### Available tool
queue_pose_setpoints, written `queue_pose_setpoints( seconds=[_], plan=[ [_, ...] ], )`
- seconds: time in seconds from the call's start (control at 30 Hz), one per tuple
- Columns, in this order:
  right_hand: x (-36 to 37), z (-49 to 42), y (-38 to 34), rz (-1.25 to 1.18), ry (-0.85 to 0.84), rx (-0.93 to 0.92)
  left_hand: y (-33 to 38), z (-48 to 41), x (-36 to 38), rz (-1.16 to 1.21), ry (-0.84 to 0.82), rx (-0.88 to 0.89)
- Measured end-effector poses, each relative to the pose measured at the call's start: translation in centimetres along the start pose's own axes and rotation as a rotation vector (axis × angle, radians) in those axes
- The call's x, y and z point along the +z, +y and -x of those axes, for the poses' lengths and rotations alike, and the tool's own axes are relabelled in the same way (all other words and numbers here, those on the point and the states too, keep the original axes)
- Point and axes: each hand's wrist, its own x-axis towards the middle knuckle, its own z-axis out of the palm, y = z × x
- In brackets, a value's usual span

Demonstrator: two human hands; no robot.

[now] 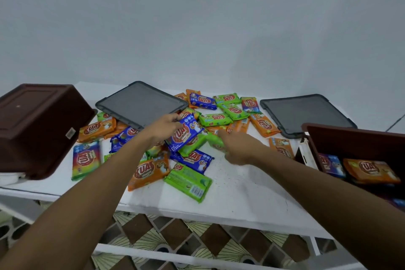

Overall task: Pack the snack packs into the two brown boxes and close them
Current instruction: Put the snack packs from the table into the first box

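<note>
White and speckled, the surface (241,193) was set against a plain pale wall (197,17). Snack packs (215,119) in orange, green and blue were heaped across its middle, each printed with "KUAT" in red and white lettering; well over a dozen were seen loose, though the overlap prevented an exact count.

A blue pack (184,135) was gripped at its upper end by the left hand (164,126), with the arm stretched out over the heap. The right hand (237,147) was extended beside it with straight fingers, released and holding nothing, its fingertips laid against a green pack (215,142).

Two brown boxes were counted. The left box (37,127) was tipped over at the left edge, its underside and a small sticker shown. The right box (355,140) was tilted at the right edge, and an orange pack (370,170) and a blue one (332,164) were seen inside.

Two dark grey lids (140,103) (304,112) were laid along the far edge.
</note>
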Motion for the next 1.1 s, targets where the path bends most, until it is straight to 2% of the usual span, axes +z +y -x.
queue_pose_setpoints(
  seconds=[0.2,0.37,0.47,0.57,0.67,0.83,0.97,1.1],
  plan=[
    [-3.5,1.6,3.6,-0.420,-0.168,0.165,1.2,0.1,0.7,0.036,-0.018,-0.025],
    [-6.3,4.0,6.1,-0.653,-0.064,0.251,3.7,-0.4,2.7,0.051,0.007,0.035],
    [-7.9,6.6,8.3,-0.769,0.021,0.239,5.7,-0.6,4.2,-0.040,-0.017,0.120],
    [-9.6,10.0,10.7,-0.775,0.092,0.195,8.7,-0.1,6.1,-0.184,-0.030,0.200],
    [-10.7,13.7,13.7,-0.730,0.118,0.206,12.6,0.3,8.9,-0.212,-0.044,0.278],
    [-10.3,19.7,20.1,-0.671,0.108,0.235,19.0,0.4,14.8,-0.217,-0.195,0.383],
    [-8.4,23.0,24.8,-0.618,0.003,0.195,23.5,0.6,20.4,-0.288,-0.348,0.493],
    [-5.8,24.7,27.5,-0.385,-0.171,0.131,25.4,1.0,26.8,-0.622,-0.520,0.609]
  ],
)
